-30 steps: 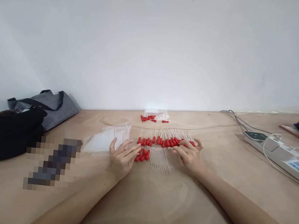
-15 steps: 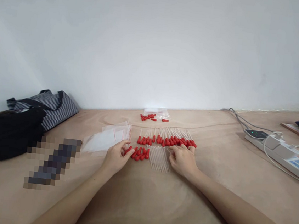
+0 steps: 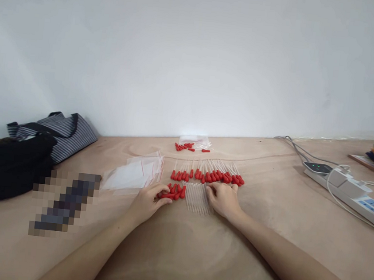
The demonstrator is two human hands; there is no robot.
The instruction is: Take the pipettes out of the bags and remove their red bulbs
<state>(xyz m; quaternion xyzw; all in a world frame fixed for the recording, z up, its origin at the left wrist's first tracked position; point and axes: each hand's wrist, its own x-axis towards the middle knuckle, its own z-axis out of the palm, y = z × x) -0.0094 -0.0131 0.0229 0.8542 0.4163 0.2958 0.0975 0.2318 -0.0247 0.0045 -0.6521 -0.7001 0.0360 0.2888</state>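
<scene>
My left hand (image 3: 147, 202) curls over the left end of a small heap of loose red rubber bulbs (image 3: 177, 195). One bulb lies sideways between its thumb and fingers. A row of clear dropper tubes (image 3: 197, 199) lies side by side in the middle. At that row's right edge rests my right hand (image 3: 223, 199), its fingers bent and closed at a tube's upper end; the fingertips are partly hidden. Just beyond both hands are rows of droppers (image 3: 218, 175), clear tubes with red bulbs on their near ends.
Flat clear plastic bags (image 3: 133, 172) with red lines lie at left. Farther back, another bag (image 3: 194, 140) sits by more red-bulbed pieces. A striped bag (image 3: 70, 139) and black bag (image 3: 13, 166) stand left, near a blurred dark object (image 3: 68, 201). A power strip (image 3: 351, 193) with cables lies right.
My left hand has shifted slightly to the right over the loose bulbs, and a bulb now lies sideways at its thumb. My right hand has moved a little left against the tubes.
</scene>
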